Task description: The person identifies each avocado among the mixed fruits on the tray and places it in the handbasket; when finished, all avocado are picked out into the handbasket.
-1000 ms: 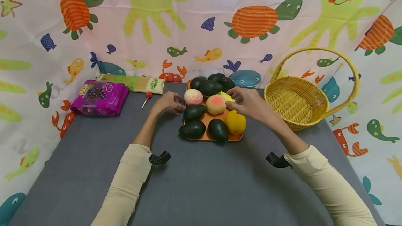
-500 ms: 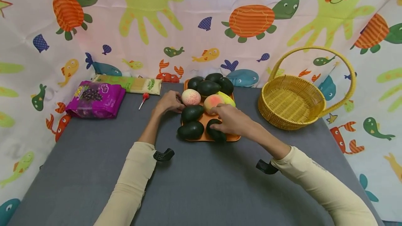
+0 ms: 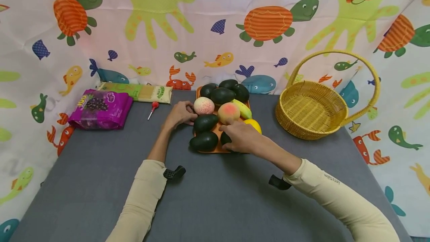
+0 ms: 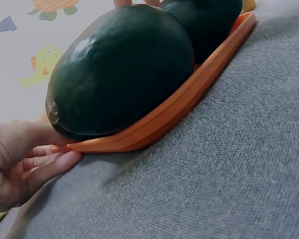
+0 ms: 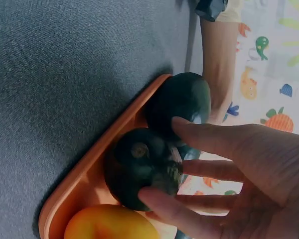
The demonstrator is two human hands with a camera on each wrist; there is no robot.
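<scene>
My left hand (image 3: 181,114) pinches the left rim of an orange tray (image 4: 159,124), thumb above and fingers below it. Fingers and thumb of my right hand (image 3: 240,135) are spread round a dark green avocado (image 5: 139,167) at the tray's front right, hiding most of it in the head view. Two more avocados, one (image 3: 205,123) behind the other (image 3: 203,141), lie at the front left. Several dark avocados (image 3: 223,95) fill the tray's back. Between them sit a speckled pale peach (image 3: 203,106), an orange-pink peach (image 3: 229,112), a long yellow fruit (image 3: 243,109) and a round yellow fruit (image 5: 109,225).
A yellow wicker basket (image 3: 310,130) with a tall handle stands right of the tray. At the back left lie a purple grape-print packet (image 3: 100,109), a pale green and tan packet (image 3: 147,92) and a red lollipop (image 3: 154,105). Printed cloth hangs behind the grey table (image 3: 215,197).
My right hand has moved left and forward toward me, from beside the long yellow fruit to the front right avocado. My left hand stays at the tray's left rim.
</scene>
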